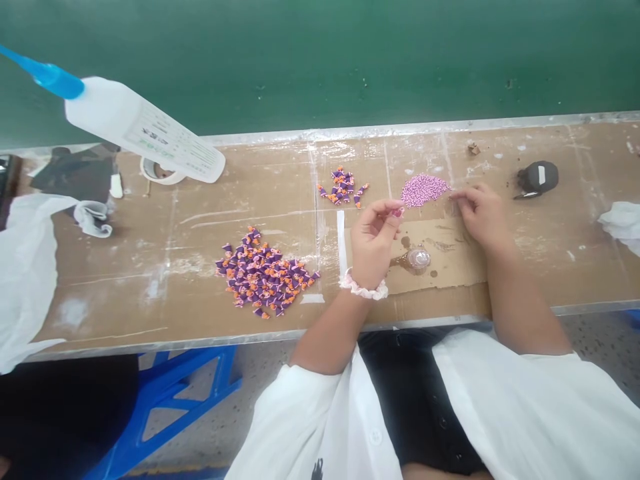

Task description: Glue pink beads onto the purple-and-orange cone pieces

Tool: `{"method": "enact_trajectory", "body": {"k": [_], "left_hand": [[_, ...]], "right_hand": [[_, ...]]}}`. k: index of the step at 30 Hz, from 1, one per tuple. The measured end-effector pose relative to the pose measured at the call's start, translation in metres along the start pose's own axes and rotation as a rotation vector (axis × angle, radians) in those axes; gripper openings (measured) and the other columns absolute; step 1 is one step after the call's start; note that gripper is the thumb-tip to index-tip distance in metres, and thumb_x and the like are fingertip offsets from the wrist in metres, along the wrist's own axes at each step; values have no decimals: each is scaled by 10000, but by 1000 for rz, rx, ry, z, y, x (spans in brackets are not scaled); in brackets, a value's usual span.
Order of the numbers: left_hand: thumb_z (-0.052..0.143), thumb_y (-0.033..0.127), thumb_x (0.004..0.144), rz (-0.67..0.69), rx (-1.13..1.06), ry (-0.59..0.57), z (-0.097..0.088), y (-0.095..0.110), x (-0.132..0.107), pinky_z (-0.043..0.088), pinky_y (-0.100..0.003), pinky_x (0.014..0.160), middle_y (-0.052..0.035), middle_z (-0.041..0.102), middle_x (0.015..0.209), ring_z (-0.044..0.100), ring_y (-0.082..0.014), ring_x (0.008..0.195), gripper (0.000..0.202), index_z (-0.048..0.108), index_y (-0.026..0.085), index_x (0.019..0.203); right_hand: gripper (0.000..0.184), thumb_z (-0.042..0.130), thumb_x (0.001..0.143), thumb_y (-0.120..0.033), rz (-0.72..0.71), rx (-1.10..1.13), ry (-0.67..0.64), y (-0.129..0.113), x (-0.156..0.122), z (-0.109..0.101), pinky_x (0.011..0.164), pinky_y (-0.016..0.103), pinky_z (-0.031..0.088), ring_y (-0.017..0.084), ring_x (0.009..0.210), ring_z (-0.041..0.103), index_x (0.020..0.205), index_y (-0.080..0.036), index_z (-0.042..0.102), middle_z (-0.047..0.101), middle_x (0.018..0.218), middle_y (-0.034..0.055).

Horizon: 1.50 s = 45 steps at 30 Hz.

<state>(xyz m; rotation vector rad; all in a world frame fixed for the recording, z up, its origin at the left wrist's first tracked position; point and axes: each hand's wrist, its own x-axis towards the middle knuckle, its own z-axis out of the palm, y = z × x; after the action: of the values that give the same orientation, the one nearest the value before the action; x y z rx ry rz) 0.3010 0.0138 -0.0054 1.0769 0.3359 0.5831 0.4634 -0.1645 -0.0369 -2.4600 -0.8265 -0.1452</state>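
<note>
My left hand [374, 241], with a pale scrunchie at the wrist, pinches a small purple-pink piece [399, 213] between thumb and forefinger. Its exact kind is too small to tell. Just right of the pile of tiny pink-purple bits [425, 190], my right hand [483, 212] has thumb and forefinger drawn together; whatever is between them cannot be made out. Below the hands, a small clear round container [418, 259] with a wet, shiny patch beside it sits on a cardboard piece [460, 267]. Small purple-and-orange figures form a little group [342, 185] and a larger heap [263, 275].
A big white bottle with a blue nozzle [145, 130] looms at upper left, near a tape roll [163, 175]. White cloth or plastic [27, 267] lies far left. A dark rounded object [543, 177] stands at right; a blue stool [175, 400] is below the table.
</note>
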Motion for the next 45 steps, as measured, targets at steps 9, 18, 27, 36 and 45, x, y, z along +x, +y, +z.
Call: {"method": "enact_trajectory", "body": {"k": [9,18,27,36,45], "left_hand": [[758,389,794,-32,9,8,0,0,-1,479,-146,539,3,653,828,530,-32,602,205,714,216,895],[780,432,767,-26,38,-19,3,6,-1,468,-151,522,17,649,750,495,-20,544,265,720,198,875],[779,415,771,-74,116,-172,10,8,-9,495,-192,593,-3,665,789,557,-48,622,252,717,185,855],[762,434,776,-181,88,-278,13,5,-13,529,-218,718,-32,706,865,645,-94,781,291,706,167,876],[665,287,866,-65,184,-291,12,1,-13,532,-233,769,-38,704,899,656,-98,821,127,700,171,906]], "right_hand": [[200,592,832,-238,-10,52,-5,-1,0,-1,728,364,518,189,688,581,961,-216,744,664,886,61],[91,552,840,-212,57,-60,17,-6,5,19,828,452,500,273,901,577,843,-201,643,592,920,99],[114,557,883,-272,90,225,105,-6,1,24,940,521,441,275,967,506,816,-219,482,503,963,101],[331,705,845,-511,122,1038,-117,-59,-20,-10,497,251,361,103,577,428,835,-239,516,524,752,-13],[294,852,725,-380,194,1251,-72,-80,-28,-14,472,241,414,113,577,534,847,-254,616,634,690,-27]]}}
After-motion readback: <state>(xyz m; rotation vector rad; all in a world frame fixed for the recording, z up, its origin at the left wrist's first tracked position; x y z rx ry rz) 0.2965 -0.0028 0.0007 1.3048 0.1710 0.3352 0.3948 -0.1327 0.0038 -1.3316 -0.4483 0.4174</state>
